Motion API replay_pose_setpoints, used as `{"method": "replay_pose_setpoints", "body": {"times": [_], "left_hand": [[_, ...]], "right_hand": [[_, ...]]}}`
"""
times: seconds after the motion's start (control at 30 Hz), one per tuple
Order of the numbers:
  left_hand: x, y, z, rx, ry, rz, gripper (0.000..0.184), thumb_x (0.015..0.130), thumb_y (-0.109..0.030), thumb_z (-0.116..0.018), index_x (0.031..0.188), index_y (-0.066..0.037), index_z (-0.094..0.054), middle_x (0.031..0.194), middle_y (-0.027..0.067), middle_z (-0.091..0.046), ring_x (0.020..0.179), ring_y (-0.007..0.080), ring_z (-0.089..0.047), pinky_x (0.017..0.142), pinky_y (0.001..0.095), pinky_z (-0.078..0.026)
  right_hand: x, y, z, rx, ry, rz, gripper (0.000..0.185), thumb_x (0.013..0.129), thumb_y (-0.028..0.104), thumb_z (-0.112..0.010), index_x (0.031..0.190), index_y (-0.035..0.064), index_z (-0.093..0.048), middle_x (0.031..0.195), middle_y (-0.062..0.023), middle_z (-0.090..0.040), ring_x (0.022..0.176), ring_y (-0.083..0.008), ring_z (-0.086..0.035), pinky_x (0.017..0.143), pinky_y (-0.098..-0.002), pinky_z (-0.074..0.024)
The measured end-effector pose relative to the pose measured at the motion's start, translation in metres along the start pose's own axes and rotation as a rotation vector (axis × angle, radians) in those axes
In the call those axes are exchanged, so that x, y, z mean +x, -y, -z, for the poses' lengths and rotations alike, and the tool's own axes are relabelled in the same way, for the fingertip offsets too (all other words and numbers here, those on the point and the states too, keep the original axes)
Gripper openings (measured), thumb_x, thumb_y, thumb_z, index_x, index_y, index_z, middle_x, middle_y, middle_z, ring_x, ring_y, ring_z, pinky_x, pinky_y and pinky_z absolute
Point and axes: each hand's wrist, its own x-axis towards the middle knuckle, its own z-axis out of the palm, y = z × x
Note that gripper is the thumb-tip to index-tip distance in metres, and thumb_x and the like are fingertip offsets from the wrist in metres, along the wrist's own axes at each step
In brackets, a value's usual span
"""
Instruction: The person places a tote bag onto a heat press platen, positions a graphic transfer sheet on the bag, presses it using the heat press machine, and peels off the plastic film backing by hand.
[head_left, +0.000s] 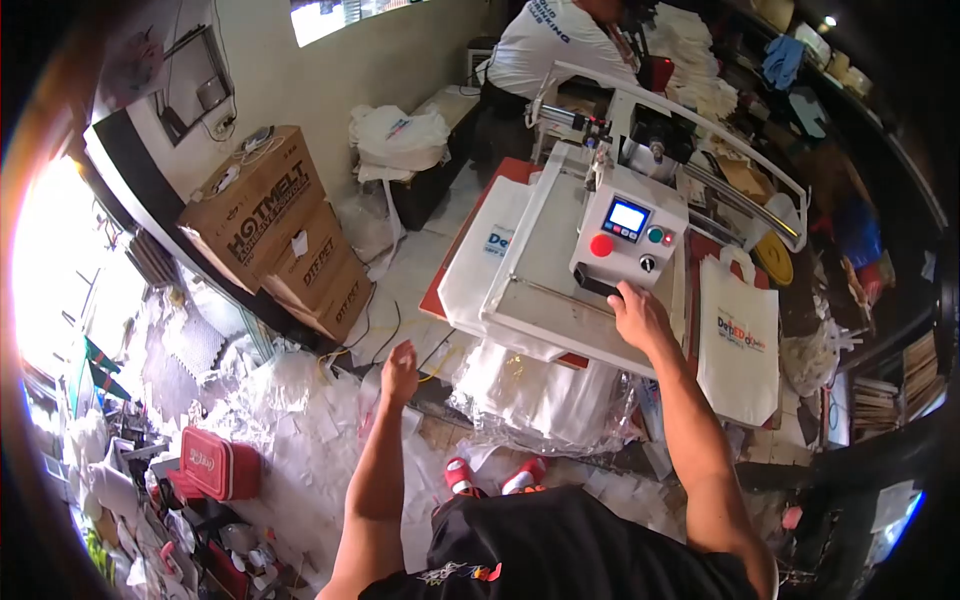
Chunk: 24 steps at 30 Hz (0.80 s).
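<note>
A heat press with a white control box point(632, 235) stands in front of me; a lit screen, a red button and a black knob are on its face. The fingers of my right hand point(640, 318) are closed around the end of the black handle point(596, 281) below that box. My left hand point(400, 373) is in the air left of the press, touching nothing, its fingers loosely extended. On the left platen lies a white printed bag point(478, 262), partly covered by the press head. Another white printed bag point(738, 335) lies flat on the right side.
Stacked brown cartons point(285, 235) stand by the left wall. Under the press sits a plastic-wrapped white bundle point(550, 405). Loose scraps point(300, 430) and a red cooler point(220, 463) are on the floor. Another person point(555, 45) in a white shirt is behind the press.
</note>
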Motion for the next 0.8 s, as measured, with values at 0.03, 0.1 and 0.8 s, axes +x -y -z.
{"method": "replay_pose_setpoints", "body": {"times": [0.03, 0.1, 0.8], "left_hand": [[0.004, 0.029, -0.024, 0.046, -0.008, -0.103, 0.035, 0.096, -0.026, -0.054, 0.12, -0.002, -0.062, 0.116, 0.019, -0.067, 0.108, 0.0316, -0.065, 0.092, 0.038, -0.051], [-0.012, 0.024, -0.028, 0.043, 0.036, -0.089, 0.034, 0.094, -0.025, -0.055, 0.118, -0.002, -0.062, 0.116, 0.0195, -0.067, 0.108, 0.0325, -0.064, 0.091, 0.0389, -0.051], [-0.251, 0.217, 0.042, 0.691, 1.276, 0.301, 0.017, 0.087, -0.017, -0.061, 0.101, -0.009, -0.064, 0.095, 0.009, -0.07, 0.083, 0.028, -0.07, 0.068, 0.0444, -0.058]], "right_hand": [[0.003, 0.004, -0.003, 0.011, -0.022, -0.003, 0.021, 0.096, 0.023, -0.055, 0.101, 0.0028, -0.055, 0.104, -0.0221, -0.065, 0.097, -0.044, -0.061, 0.08, -0.0524, -0.0498], [0.01, 0.019, -0.013, 0.02, -0.034, -0.007, 0.022, 0.095, 0.023, -0.055, 0.102, 0.0024, -0.055, 0.105, -0.0226, -0.064, 0.098, -0.0439, -0.061, 0.08, -0.0522, -0.0497], [-0.299, -0.174, -0.055, 0.41, -0.538, -0.479, 0.015, 0.099, 0.015, -0.056, 0.108, 0.0045, -0.06, 0.094, -0.0135, -0.066, 0.064, -0.0205, -0.064, 0.061, -0.0311, -0.0492]]}}
